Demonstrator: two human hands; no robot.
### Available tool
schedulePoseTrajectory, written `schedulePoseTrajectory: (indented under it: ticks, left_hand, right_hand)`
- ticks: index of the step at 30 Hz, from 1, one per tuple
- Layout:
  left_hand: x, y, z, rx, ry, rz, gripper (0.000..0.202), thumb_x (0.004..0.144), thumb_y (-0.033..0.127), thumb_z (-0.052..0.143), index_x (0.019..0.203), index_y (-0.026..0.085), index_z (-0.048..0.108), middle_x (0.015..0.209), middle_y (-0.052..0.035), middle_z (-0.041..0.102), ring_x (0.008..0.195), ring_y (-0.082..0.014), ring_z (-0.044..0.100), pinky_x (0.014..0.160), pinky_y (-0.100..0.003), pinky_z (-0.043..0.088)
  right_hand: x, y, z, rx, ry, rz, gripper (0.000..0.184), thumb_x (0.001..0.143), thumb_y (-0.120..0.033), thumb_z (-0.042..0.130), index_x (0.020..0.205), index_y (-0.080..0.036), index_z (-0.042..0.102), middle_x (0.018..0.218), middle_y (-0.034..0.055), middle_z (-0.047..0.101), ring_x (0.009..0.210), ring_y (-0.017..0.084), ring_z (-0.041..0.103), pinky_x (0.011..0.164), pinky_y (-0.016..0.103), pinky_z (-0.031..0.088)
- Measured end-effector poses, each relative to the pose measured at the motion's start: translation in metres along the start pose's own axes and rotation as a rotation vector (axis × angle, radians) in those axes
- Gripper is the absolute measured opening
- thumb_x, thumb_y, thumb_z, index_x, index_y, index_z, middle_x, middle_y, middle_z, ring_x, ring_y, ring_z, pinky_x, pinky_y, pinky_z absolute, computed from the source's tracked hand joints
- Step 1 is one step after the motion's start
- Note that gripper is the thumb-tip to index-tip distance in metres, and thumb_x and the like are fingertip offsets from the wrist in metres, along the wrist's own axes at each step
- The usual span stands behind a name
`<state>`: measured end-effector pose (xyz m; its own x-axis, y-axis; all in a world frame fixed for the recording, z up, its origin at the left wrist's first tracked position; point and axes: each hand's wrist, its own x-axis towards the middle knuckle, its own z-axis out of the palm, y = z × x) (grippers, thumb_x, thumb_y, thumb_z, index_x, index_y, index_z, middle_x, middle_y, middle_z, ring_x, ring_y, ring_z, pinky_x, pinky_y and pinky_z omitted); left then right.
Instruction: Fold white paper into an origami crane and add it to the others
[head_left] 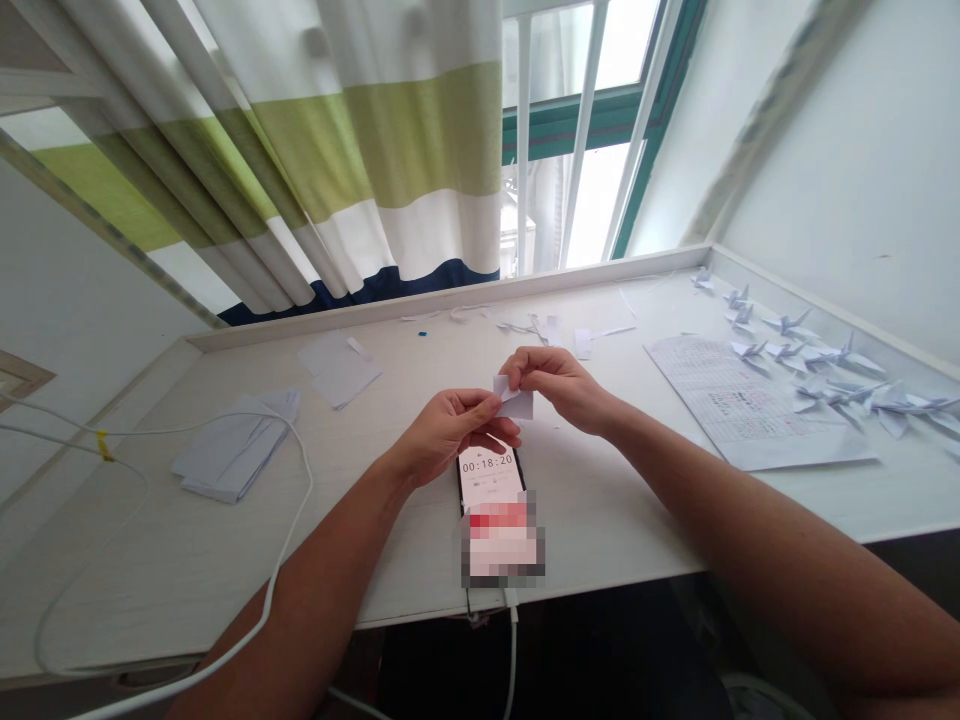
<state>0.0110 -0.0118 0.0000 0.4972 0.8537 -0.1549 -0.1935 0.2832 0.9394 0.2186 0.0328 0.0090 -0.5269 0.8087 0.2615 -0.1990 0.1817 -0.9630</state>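
1. Head view, centre: a small white paper piece (514,402), partly folded, is held just above the worktop (615,500) between both hands.
2. The left hand (448,432) is at 8 o'clock from the paper piece. Its thumb and fingertips are pressed together on the lower left edge, and the other fingers are curled under.
3. The right hand (564,386) is at 2 o'clock from the paper piece. It pinches the upper right part between thumb and forefinger, knuckles up.
4. At 6 o'clock, just under the left hand, a phone (490,480) lies flat with a timer reading 00:18:20. Its lower screen is blurred.
5. At 9 o'clock, well apart, a loose stack of white sheets (234,448) lies with a white cable (294,470) looping over it.
6. At 10 o'clock lie two more sheets (339,370).
7. At 12 o'clock, near the back rim, lie paper scraps (541,326).
8. At 3 o'clock a printed sheet (750,410) lies flat. Beyond it, folded paper cranes (825,368) stand in a loose row along the right rim.
9. Behind the worktop, a striped curtain (375,150) hangs at 11 o'clock and a window (592,130) is at 12 o'clock.
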Motion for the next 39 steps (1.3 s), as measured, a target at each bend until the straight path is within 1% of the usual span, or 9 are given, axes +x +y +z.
schedulePoseTrajectory:
  ticks: [4,7,11,15,20,24,30,35,39]
  left_hand:
    - [-0.001,0.001,0.002,0.037,0.004,-0.017,0.039,0.086,0.049,0.084,0.093,0.011,0.077,0.084,-0.0090,0.080,0.074,-0.0184,0.078,0.067,-0.025,0.061]
    - [0.000,0.002,0.003,0.050,0.020,0.016,0.038,0.088,0.049,0.083,0.090,0.012,0.075,0.082,-0.0079,0.079,0.073,-0.0180,0.078,0.066,-0.026,0.060]
    - [0.001,0.002,0.003,0.066,0.061,0.062,0.038,0.090,0.049,0.081,0.088,0.012,0.073,0.080,-0.0068,0.078,0.072,-0.0175,0.077,0.065,-0.025,0.059]
    - [0.002,0.000,0.004,0.097,0.126,0.091,0.039,0.089,0.051,0.080,0.091,0.012,0.072,0.078,-0.0064,0.078,0.070,-0.0175,0.076,0.064,-0.025,0.058]
    - [0.004,-0.002,0.005,0.127,0.191,0.132,0.043,0.088,0.055,0.080,0.091,0.013,0.071,0.075,-0.0058,0.077,0.067,-0.0176,0.075,0.061,-0.026,0.056]
    - [0.003,-0.001,0.008,0.162,0.200,0.143,0.046,0.087,0.059,0.079,0.088,0.014,0.070,0.076,-0.0070,0.077,0.067,-0.0186,0.076,0.060,-0.026,0.055]
    - [0.002,-0.001,0.010,0.187,0.231,0.157,0.048,0.086,0.060,0.079,0.090,0.014,0.070,0.078,-0.0082,0.078,0.068,-0.0196,0.076,0.059,-0.027,0.055]
    - [0.003,-0.004,0.010,0.213,0.269,0.215,0.046,0.088,0.060,0.078,0.091,0.014,0.071,0.074,-0.0069,0.077,0.065,-0.0185,0.075,0.058,-0.027,0.054]
    - [0.002,-0.003,0.012,0.237,0.289,0.230,0.046,0.087,0.060,0.079,0.090,0.014,0.071,0.075,-0.0077,0.078,0.063,-0.0183,0.074,0.057,-0.027,0.053]
  right_hand:
    - [0.000,0.002,0.001,0.028,-0.016,0.019,0.007,0.081,-0.017,0.061,0.077,-0.018,0.066,0.075,-0.0011,0.064,0.066,0.012,0.054,0.062,0.028,0.040]
    - [0.000,0.003,0.004,0.027,0.004,0.014,0.003,0.084,-0.019,0.065,0.087,-0.019,0.067,0.078,-0.0015,0.064,0.067,0.012,0.056,0.062,0.029,0.042]
    - [0.002,0.003,0.007,-0.016,0.121,-0.042,0.013,0.087,-0.027,0.074,0.094,-0.020,0.065,0.086,-0.0008,0.064,0.075,0.014,0.060,0.068,0.031,0.048]
    - [0.002,0.004,0.006,-0.056,0.191,-0.069,0.015,0.090,-0.031,0.073,0.096,-0.020,0.063,0.090,0.0008,0.064,0.081,0.016,0.061,0.073,0.033,0.051]
    - [-0.001,0.002,0.007,-0.148,0.137,-0.072,0.016,0.086,-0.026,0.074,0.096,-0.021,0.063,0.092,0.0017,0.064,0.084,0.017,0.062,0.076,0.035,0.054]
    - [-0.003,-0.001,0.010,-0.220,0.131,-0.089,0.019,0.085,-0.029,0.078,0.094,-0.022,0.063,0.092,0.0017,0.065,0.085,0.017,0.064,0.078,0.036,0.056]
    - [-0.002,0.002,0.009,-0.232,0.140,-0.103,0.017,0.086,-0.030,0.078,0.093,-0.021,0.066,0.090,0.0013,0.067,0.082,0.017,0.064,0.079,0.038,0.057]
    - [-0.002,0.004,0.008,-0.229,0.137,-0.131,0.021,0.085,-0.030,0.082,0.097,-0.021,0.066,0.096,0.0021,0.068,0.085,0.017,0.065,0.080,0.037,0.056]
    - [-0.002,0.004,0.009,-0.253,0.121,-0.128,0.029,0.085,-0.036,0.084,0.101,-0.022,0.065,0.099,0.0030,0.069,0.089,0.018,0.066,0.081,0.037,0.055]
